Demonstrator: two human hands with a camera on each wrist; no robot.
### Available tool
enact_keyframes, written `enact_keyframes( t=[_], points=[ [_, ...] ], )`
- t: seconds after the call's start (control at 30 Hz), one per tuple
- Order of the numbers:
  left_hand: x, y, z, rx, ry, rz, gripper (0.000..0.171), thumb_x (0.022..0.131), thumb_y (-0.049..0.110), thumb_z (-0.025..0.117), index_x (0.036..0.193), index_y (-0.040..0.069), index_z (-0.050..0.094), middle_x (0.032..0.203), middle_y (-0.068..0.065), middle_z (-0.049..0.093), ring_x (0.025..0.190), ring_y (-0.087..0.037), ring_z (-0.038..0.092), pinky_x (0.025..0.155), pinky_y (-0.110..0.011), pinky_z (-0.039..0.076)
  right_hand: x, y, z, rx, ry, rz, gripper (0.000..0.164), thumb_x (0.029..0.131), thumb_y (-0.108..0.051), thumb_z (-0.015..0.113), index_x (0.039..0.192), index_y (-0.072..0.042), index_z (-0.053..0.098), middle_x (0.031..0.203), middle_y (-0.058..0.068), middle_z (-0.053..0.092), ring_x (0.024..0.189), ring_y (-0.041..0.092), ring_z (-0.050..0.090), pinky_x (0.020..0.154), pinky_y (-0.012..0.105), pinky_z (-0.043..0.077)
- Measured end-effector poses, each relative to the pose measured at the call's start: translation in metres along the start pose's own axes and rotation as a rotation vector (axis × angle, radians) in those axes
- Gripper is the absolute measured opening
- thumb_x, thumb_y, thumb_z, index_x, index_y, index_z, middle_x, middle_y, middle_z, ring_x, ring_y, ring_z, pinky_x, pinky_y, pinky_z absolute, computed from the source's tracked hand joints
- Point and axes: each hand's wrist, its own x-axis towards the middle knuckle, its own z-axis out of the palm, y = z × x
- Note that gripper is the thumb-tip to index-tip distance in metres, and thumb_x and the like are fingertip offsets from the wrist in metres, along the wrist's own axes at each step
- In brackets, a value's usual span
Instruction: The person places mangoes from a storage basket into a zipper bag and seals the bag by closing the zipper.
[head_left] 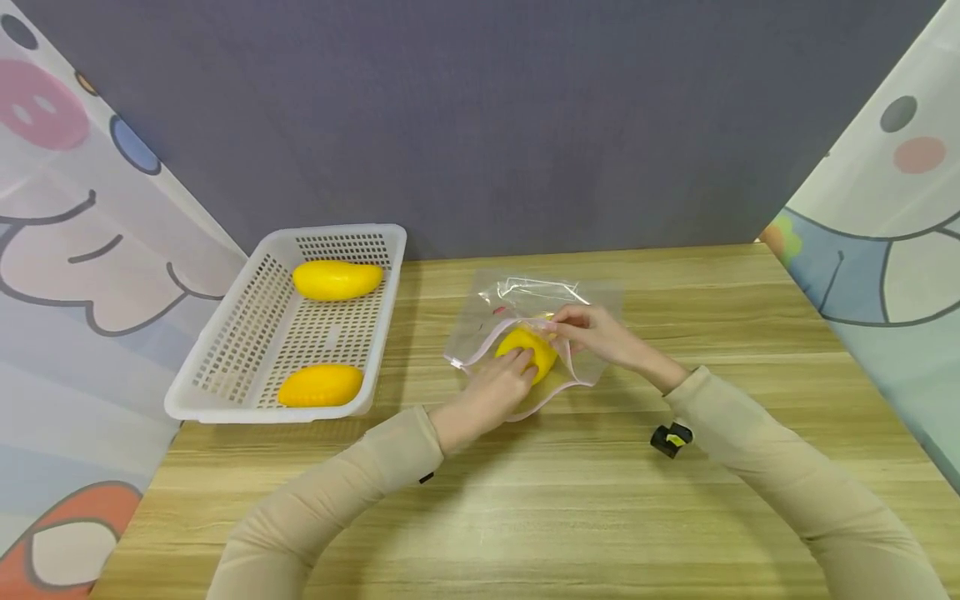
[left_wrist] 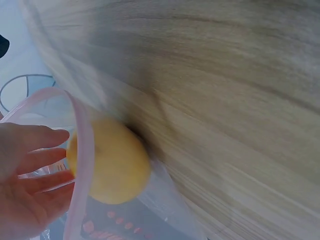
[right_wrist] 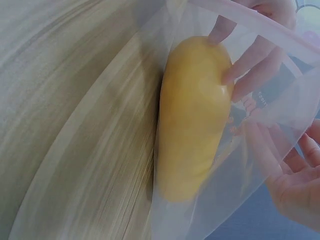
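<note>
A clear zip bag (head_left: 472, 317) with a pink-edged mouth lies on the table, its mouth spread toward the person. Inside it is a yellow mango (right_wrist: 192, 130), seen through the plastic in the right wrist view. My left hand (head_left: 498, 387) reaches into the mouth, and its extended fingers (left_wrist: 50, 182) touch the mango's near end. With thumb and fingers my right hand (head_left: 600, 335) pinches the bag's edge on the right side. In the right wrist view that hand (right_wrist: 300, 185) shows partly behind the plastic. A slider (head_left: 456, 363) sits at the mouth's left corner.
A white slotted plastic basket (head_left: 180, 400) stands on the left, with one yellow mango (head_left: 337, 280) at its back and another (head_left: 321, 386) at its front. Behind the wooden table (head_left: 525, 517) rises a grey panel (head_left: 480, 125). Cartoon-printed sheets hang at both sides.
</note>
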Motion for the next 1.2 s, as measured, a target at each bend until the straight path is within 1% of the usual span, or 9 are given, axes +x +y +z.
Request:
enact_keyframes(
  t=[0.23, 0.4, 0.5, 0.6, 0.73, 0.9, 1.0, 1.1, 1.2],
  points=[
    [0.0, 0.001, 0.002, -0.004, -0.023, -0.043, 0.031, 0.081, 0.005, 0.057, 0.111, -0.002, 0.058, 0.12, -0.018, 0.05, 0.11, -0.027, 0.049, 0.092, -0.03, 0.042, -0.001, 0.0, -0.002, -0.011, 0.001, -0.005, 0.021, 0.09, -0.011, 0.049, 0.096, 0.007, 0.058, 0.093, 0.021, 0.061, 0.081, 0.025, 0.061, 0.067, 0.033, 0.054],
    [-0.002, 0.001, 0.002, -0.041, -0.024, -0.085, 0.037, 0.082, 0.013, 0.057, 0.114, -0.004, 0.056, 0.123, -0.018, 0.048, 0.113, -0.028, 0.047, 0.095, -0.03, 0.039, 0.0, 0.001, -0.003, -0.01, 0.001, -0.026, 0.02, 0.09, -0.01, 0.049, 0.095, 0.007, 0.059, 0.09, 0.021, 0.061, 0.078, 0.024, 0.06, 0.066, 0.033, 0.054],
    [-0.003, 0.0, 0.001, -0.066, -0.022, -0.089, 0.038, 0.082, 0.016, 0.056, 0.114, -0.004, 0.056, 0.124, -0.018, 0.048, 0.114, -0.028, 0.047, 0.097, -0.03, 0.038, 0.0, 0.001, -0.003, -0.016, 0.003, -0.029, 0.02, 0.09, -0.01, 0.049, 0.095, 0.007, 0.059, 0.091, 0.021, 0.061, 0.078, 0.023, 0.06, 0.067, 0.033, 0.054],
    [-0.006, -0.001, -0.001, -0.112, -0.003, -0.071, 0.037, 0.082, 0.017, 0.058, 0.113, -0.003, 0.057, 0.123, -0.018, 0.049, 0.113, -0.027, 0.048, 0.097, -0.03, 0.037, 0.0, 0.001, -0.003, -0.015, 0.0, -0.027, 0.02, 0.09, -0.01, 0.049, 0.095, 0.007, 0.058, 0.093, 0.021, 0.06, 0.08, 0.023, 0.059, 0.067, 0.034, 0.054],
    [-0.01, -0.003, -0.005, -0.172, 0.037, -0.014, 0.037, 0.082, 0.02, 0.06, 0.112, -0.001, 0.058, 0.123, -0.016, 0.049, 0.113, -0.025, 0.048, 0.097, -0.03, 0.037, -0.001, 0.0, -0.003, -0.021, -0.001, -0.023, 0.021, 0.09, -0.011, 0.049, 0.096, 0.006, 0.058, 0.094, 0.02, 0.061, 0.081, 0.025, 0.059, 0.068, 0.033, 0.053],
    [-0.015, -0.007, -0.012, -0.194, 0.136, 0.066, 0.034, 0.081, 0.021, 0.062, 0.108, 0.001, 0.06, 0.119, -0.015, 0.053, 0.11, -0.024, 0.05, 0.095, -0.03, 0.04, -0.001, 0.001, -0.004, -0.03, -0.007, -0.025, 0.021, 0.09, -0.011, 0.049, 0.097, 0.006, 0.059, 0.095, 0.021, 0.061, 0.083, 0.028, 0.06, 0.067, 0.033, 0.054],
    [-0.017, -0.01, -0.019, -0.229, 0.186, 0.085, 0.032, 0.079, 0.018, 0.064, 0.106, 0.001, 0.061, 0.116, -0.014, 0.055, 0.108, -0.024, 0.052, 0.093, -0.031, 0.041, -0.002, 0.002, -0.005, -0.025, -0.007, -0.029, 0.021, 0.09, -0.011, 0.049, 0.097, 0.007, 0.058, 0.095, 0.022, 0.06, 0.085, 0.029, 0.06, 0.067, 0.034, 0.054],
    [-0.021, -0.014, -0.027, -0.27, 0.203, 0.091, 0.03, 0.079, 0.016, 0.065, 0.105, 0.002, 0.062, 0.115, -0.014, 0.055, 0.107, -0.025, 0.052, 0.093, -0.032, 0.041, -0.003, 0.002, -0.006, -0.026, -0.006, -0.028, 0.021, 0.09, -0.011, 0.049, 0.097, 0.007, 0.059, 0.096, 0.022, 0.06, 0.086, 0.029, 0.059, 0.068, 0.035, 0.053],
    [-0.026, -0.02, -0.035, -0.268, 0.217, 0.094, 0.029, 0.079, 0.015, 0.065, 0.105, 0.001, 0.062, 0.115, -0.014, 0.054, 0.107, -0.026, 0.052, 0.093, -0.032, 0.042, -0.003, 0.003, -0.007, -0.04, -0.004, -0.027, 0.021, 0.09, -0.012, 0.05, 0.097, 0.005, 0.059, 0.095, 0.02, 0.061, 0.086, 0.028, 0.059, 0.069, 0.036, 0.053]
  ],
)
